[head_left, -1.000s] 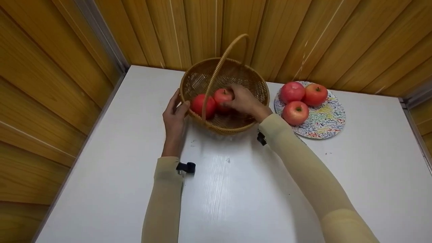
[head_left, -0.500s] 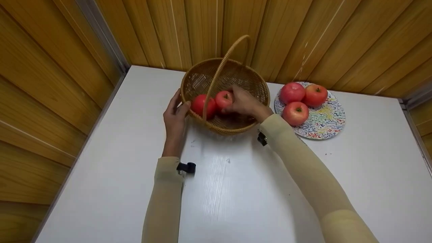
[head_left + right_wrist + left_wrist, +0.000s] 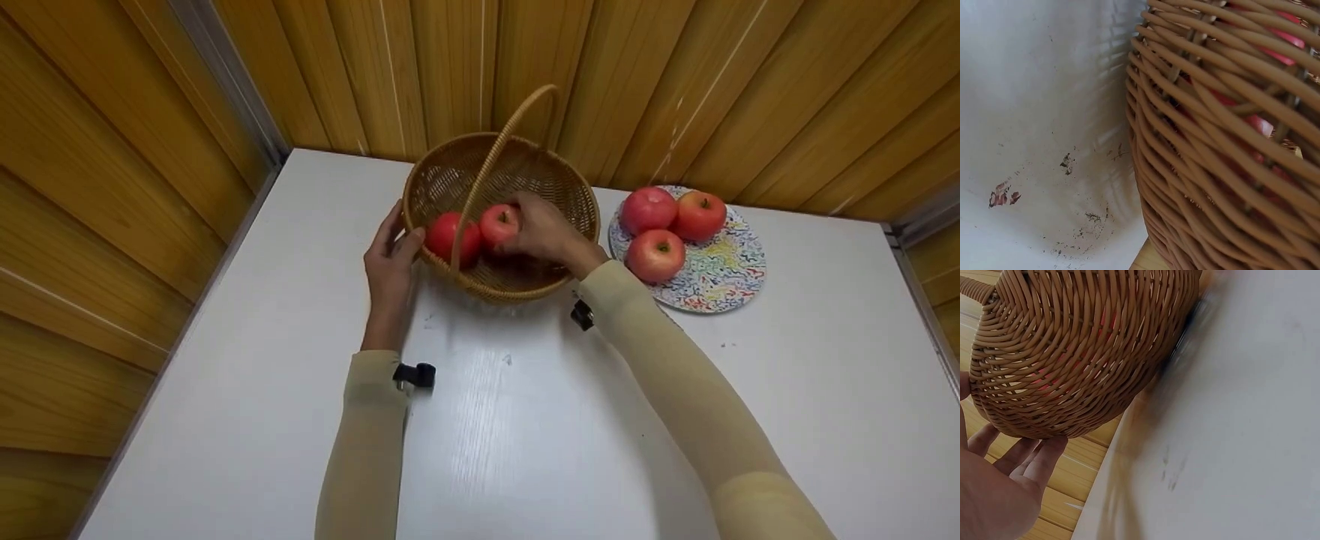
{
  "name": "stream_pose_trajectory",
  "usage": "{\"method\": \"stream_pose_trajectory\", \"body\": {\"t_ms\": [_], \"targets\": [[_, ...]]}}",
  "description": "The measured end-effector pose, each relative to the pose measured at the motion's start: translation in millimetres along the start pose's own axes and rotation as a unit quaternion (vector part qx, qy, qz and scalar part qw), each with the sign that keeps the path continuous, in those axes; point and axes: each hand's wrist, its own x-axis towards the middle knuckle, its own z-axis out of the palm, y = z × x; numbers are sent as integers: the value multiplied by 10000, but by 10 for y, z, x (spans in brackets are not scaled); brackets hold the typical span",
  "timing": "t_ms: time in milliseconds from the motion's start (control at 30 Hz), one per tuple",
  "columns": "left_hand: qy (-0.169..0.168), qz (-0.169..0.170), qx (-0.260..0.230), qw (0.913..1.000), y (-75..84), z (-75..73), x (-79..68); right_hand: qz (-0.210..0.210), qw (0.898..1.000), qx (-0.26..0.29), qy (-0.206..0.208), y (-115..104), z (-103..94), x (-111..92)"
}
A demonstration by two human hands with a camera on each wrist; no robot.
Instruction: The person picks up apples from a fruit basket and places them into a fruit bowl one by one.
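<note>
In the head view a wicker basket (image 3: 510, 294) with a tall arched handle (image 3: 491, 161) stands on a white table. My left hand (image 3: 388, 274) grips its left rim, thumb over the edge. The left wrist view shows the fingers (image 3: 1044, 458) of that hand against the outside of the weave. Inside the basket, my right hand (image 3: 547, 232) holds a red apple (image 3: 499, 223) from its right side, stem facing up. Another red apple (image 3: 444, 231) lies just left of it, partly behind the handle. Through the weave in the right wrist view, only patches of red show; the right hand is hidden there.
A round plate (image 3: 720, 289) with a multicoloured pattern sits right of the basket, beside the right forearm. On it are three apples (image 3: 656, 256) grouped at its left side. Wood-panelled walls (image 3: 637, 90) border the table (image 3: 480, 420) at the back and left.
The apple in my right hand has tipped slightly and sunk a little lower in the basket, its stem now turned more toward the camera. The left hand keeps its hold on the rim.
</note>
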Motion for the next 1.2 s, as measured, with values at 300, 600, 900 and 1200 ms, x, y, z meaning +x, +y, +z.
{"method": "stream_pose_trajectory", "body": {"t_ms": [300,600,900,1200], "targets": [[40,-98,-169,9998,-17,-10,4,-299,9989,-135,322,-56,-41,-47],[76,-29,-36,10000,-45,-33,-2,-592,9964,-219,562,-159,-86,-126],[202,-82,-142,9997,-41,-38,1,-769,9914,-2,1054,-198,-124,-251],[125,-165,-76,9998,-22,-35,-17,-570,9864,227,1524,-203,-181,-413]]}}
